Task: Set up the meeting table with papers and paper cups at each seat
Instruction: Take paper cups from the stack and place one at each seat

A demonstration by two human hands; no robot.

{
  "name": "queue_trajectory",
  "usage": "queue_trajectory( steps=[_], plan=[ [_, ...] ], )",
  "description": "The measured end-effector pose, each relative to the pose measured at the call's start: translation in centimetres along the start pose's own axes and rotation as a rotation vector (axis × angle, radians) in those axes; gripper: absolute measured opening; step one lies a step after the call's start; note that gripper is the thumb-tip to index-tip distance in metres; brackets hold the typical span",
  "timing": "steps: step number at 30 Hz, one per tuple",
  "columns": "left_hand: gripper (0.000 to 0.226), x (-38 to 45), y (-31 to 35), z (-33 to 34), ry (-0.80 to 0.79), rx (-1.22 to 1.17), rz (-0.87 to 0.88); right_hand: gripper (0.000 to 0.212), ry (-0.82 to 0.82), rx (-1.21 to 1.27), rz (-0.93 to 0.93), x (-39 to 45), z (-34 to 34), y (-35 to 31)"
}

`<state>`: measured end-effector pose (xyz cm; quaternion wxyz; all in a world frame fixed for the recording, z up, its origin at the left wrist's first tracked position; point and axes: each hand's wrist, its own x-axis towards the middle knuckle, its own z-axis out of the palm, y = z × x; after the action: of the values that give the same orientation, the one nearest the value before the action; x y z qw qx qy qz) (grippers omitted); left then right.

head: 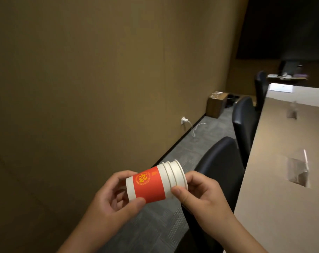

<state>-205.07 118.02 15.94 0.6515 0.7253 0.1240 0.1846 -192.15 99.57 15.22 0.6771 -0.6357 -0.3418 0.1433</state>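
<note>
Between wall and bench, held sideways in mid-air: stack of paper cups [156,181].
Left hand [109,201] clasped on the stack's base end, thumb under the red band; right hand [200,196] pinching the nested rims between thumb and fingers. Further right, dark chairs [244,123] tucked along the bench [275,161], paper [281,88] lying at its far end.

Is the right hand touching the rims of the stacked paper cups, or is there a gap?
Touching. The head view shows the right hand with its thumb pressed on the rims of the stacked paper cups, and the left hand gripping the base.
</note>
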Motion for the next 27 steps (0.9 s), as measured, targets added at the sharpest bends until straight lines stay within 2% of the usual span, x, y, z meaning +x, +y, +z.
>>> queue_trajectory(
  steps=[5,10,15,20,27],
  plan=[
    [0.064,7.2,-1.3,-4.7,-0.150,-0.023,0.035,0.021,0.074,-0.037,0.006,4.9,2.2,1.2],
    [0.060,15.1,-3.6,-6.1,-0.229,-0.068,0.067,0.024,0.186,-0.046,0.015,10.7,2.3,3.3],
    [0.065,24.4,-5.0,-7.1,-0.322,-0.068,0.083,0.037,0.222,-0.016,0.052,17.4,1.2,5.7],
    [0.051,35.5,-4.9,-5.8,-0.381,-0.053,0.129,0.019,0.283,-0.029,0.050,26.1,-1.9,6.7],
    [0.047,50.0,-5.9,-0.1,-0.538,-0.115,0.143,0.020,0.475,-0.120,0.060,35.4,-8.9,8.2]
  ],
)
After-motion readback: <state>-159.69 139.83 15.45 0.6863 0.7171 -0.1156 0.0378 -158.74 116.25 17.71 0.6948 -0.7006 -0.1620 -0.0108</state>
